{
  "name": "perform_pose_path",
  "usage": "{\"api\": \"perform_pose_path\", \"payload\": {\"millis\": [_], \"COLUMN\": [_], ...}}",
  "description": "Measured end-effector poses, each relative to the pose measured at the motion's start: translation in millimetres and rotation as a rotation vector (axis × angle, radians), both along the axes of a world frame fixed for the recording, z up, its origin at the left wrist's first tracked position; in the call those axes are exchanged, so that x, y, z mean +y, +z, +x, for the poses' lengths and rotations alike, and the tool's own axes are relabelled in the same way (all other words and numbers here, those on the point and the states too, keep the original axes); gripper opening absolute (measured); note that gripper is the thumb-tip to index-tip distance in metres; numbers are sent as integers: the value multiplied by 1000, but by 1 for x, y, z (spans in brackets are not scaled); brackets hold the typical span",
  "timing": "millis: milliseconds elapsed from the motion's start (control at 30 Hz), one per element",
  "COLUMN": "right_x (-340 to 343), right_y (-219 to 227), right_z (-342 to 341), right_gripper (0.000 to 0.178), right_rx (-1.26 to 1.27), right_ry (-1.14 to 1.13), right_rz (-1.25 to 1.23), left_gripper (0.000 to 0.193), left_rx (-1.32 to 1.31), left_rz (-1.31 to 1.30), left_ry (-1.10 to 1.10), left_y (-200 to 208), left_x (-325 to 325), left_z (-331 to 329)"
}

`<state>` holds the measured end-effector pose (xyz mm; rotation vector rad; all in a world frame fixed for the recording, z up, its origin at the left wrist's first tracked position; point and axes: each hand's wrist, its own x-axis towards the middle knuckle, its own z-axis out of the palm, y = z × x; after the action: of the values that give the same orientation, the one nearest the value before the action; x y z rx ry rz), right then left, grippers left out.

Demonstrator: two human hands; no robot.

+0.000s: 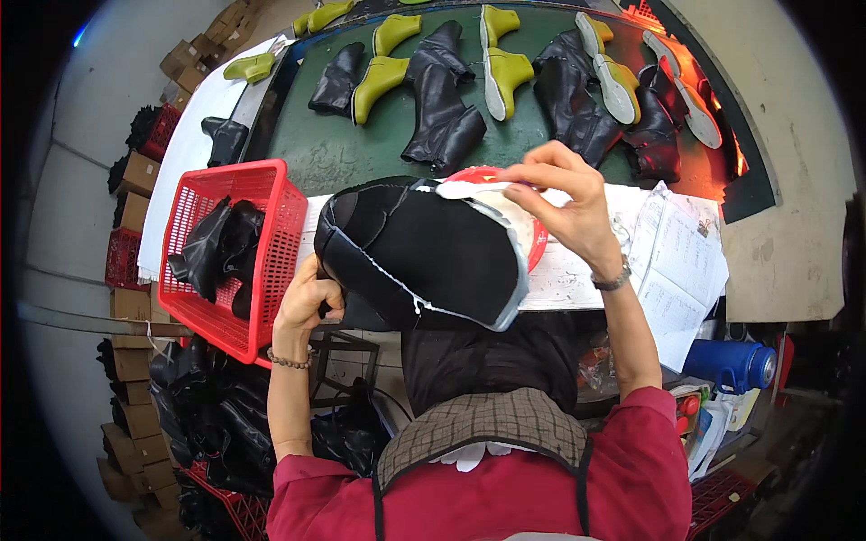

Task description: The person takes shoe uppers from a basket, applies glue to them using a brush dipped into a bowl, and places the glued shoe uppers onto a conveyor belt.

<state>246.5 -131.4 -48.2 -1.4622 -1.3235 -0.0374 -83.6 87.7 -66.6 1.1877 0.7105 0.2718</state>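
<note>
My left hand (pixel 307 299) is closed on the near left side of a black boot upper (pixel 428 257), held above the white worktable. Whitish glue lines the upper's open edge and runs along its seam, with a small blob on the near side. My right hand (pixel 570 203) pinches a slim white spoon-like applicator (pixel 465 189) between thumb and fingers. Its tip lies at the far edge of the upper. Partly hidden behind the upper is a red bowl (pixel 539 245) with white paste in it.
At left stands a red plastic basket (pixel 281 212) holding black boot uppers. Beyond, a green conveyor belt (pixel 298 149) carries yellow-green shoe lasts (pixel 510 77) and black boots (pixel 442 131). Papers (pixel 672 248) lie at right, above a blue flask (pixel 726 363).
</note>
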Motion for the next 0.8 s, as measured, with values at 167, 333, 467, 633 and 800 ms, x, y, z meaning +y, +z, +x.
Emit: {"api": "perform_pose_path", "payload": {"millis": [167, 333, 467, 633, 800], "right_x": [-8, -4, 9, 23, 49], "right_y": [-13, -9, 4, 17, 24], "right_z": [11, 7, 20, 35, 38], "right_gripper": [14, 12, 11, 12, 13], "right_rx": [-46, 15, -67, -6, -171], "right_ry": [-104, -63, 62, 230, 307], "right_rz": [-59, -72, -116, -128, -131], "left_gripper": [62, 65, 65, 68, 72], "left_rx": [-70, -47, 12, 103, 167], "left_rz": [-26, -91, -108, -104, -139], "left_ry": [118, 32, -63, -147, -315], "left_y": [11, 10, 9, 7, 1], "left_x": [-7, -6, -7, -10, -14], "left_z": [10, 13, 23, 40, 58]}}
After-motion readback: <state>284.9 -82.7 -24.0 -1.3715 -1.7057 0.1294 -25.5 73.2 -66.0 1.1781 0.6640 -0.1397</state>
